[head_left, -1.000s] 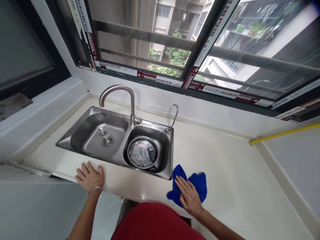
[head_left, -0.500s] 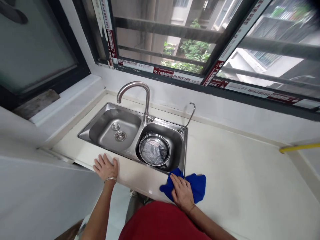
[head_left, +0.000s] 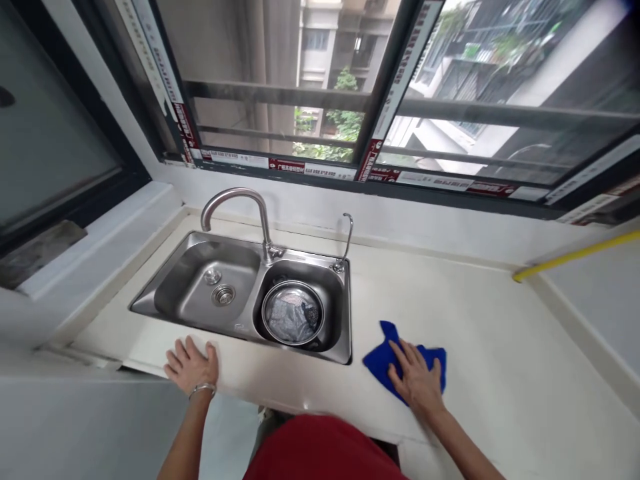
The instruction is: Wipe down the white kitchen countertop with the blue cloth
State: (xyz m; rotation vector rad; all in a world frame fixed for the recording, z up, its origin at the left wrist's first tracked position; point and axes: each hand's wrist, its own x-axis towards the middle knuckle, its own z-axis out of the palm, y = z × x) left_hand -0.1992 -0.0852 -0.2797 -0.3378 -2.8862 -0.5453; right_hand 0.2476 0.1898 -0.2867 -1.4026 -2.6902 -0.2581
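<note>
My right hand (head_left: 417, 379) lies on a blue cloth (head_left: 381, 362), right of the sink on the pale countertop. Its fingers are stretched out and spread over the cloth, pressing it to the surface; its palm hides part of the fabric. My left hand (head_left: 193, 368) rests on the counter's front edge before the left basin, fingers apart, nothing in it. A bracelet (head_left: 203, 389) circles that wrist. The steel double sink (head_left: 246, 313) sits between my hands. In its right basin is a round metal strainer (head_left: 320, 327) holding a crumpled clear plastic bag (head_left: 290, 319).
A curved faucet (head_left: 245, 193) rises behind the sink, and a thin spout (head_left: 349, 233) stands at its back right corner. The countertop (head_left: 490, 327) stretches right toward a yellow pipe (head_left: 575, 257). A window with a dark frame (head_left: 315, 172) runs along the back wall.
My right hand has slid the blue cloth rightward, away from the sink's front right corner, onto the countertop. The view has shifted right; my left hand stays on the counter edge.
</note>
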